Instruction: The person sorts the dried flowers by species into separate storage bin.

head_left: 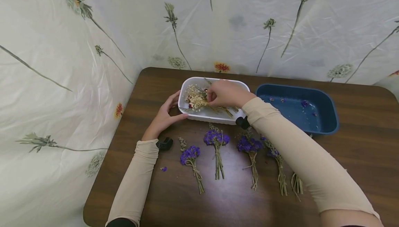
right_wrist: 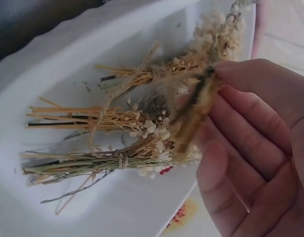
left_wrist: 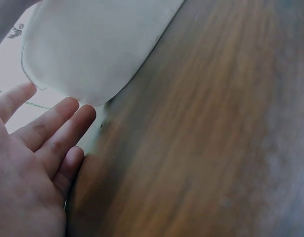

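A white tub holds several small bunches of cream dried flowers tied with twine. My left hand is at the tub's left end, thumb by the front rim and fingers along the end wall. In the left wrist view, its fairly straight fingers touch the white wall. Over the tub, my right hand pinches a bunch of dried stems between thumb and fingers; this bunch is blurred. Below it in the right wrist view lie other tied bunches with bits of red.
A dark blue tub with loose purple petals stands to the right. In front of the tubs lie several tied purple flower bunches, some partly under my right forearm. One loose purple bloom is on the wooden table. A flower-patterned sheet hangs behind.
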### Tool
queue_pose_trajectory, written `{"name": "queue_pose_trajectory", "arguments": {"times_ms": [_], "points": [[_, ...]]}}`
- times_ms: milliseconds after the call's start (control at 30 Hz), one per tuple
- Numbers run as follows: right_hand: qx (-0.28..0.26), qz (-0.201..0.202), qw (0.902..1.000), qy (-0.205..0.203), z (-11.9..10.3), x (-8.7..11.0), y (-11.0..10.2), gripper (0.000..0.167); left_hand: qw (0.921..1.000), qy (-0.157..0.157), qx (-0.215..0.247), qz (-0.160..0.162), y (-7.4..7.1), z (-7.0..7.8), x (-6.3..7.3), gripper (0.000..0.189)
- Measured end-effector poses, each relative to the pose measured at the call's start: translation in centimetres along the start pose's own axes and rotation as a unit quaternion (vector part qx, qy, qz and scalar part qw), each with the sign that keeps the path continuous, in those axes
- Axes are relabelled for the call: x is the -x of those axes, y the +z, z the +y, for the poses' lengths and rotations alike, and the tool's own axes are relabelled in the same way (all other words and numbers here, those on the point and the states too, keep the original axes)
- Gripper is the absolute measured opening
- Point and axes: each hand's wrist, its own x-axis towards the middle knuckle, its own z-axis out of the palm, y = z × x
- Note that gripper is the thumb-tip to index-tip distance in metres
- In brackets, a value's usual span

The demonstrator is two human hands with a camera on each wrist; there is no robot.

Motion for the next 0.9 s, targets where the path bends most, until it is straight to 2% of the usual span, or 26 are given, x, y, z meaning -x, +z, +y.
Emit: {"name": "queue_pose_trajectory", "arguments": {"times_ms": [200, 400, 567, 700, 767, 900], "points": [[0.018, -0.027, 0.9995, 0.005, 0.3, -0.7, 0.3, 0.008, 1.0, 0.003, -0.004, -0.001, 0.0, -0.1, 0.1, 0.093], [0.049, -0.033, 0.9983, 0.001, 0.1, -1.3, 0.8, 0.022, 1.0, -0.007, 0.001, -0.002, 0.0, 0.1, 0.0, 0.095], [0.064, -0.051, 0.9966, 0.008, -0.1, -1.7, 1.1, 0.024, 0.9999, -0.013, 0.003, -0.009, -0.1, 2.3, 0.4, 0.093], [0.06, -0.064, 0.996, 0.016, -0.4, -1.9, 1.2, 0.017, 0.9999, -0.007, 0.004, -0.009, -0.1, 3.6, 0.8, 0.091], [0.057, -0.072, 0.9955, 0.022, -0.4, -2.0, 1.2, 0.015, 0.9999, -0.006, 0.004, -0.008, 0.0, 3.5, 0.8, 0.091], [0.059, -0.086, 0.9938, 0.038, -0.4, -2.3, 1.3, 0.015, 0.9999, -0.011, 0.0, -0.007, 0.0, 1.9, 0.4, 0.093]]}}
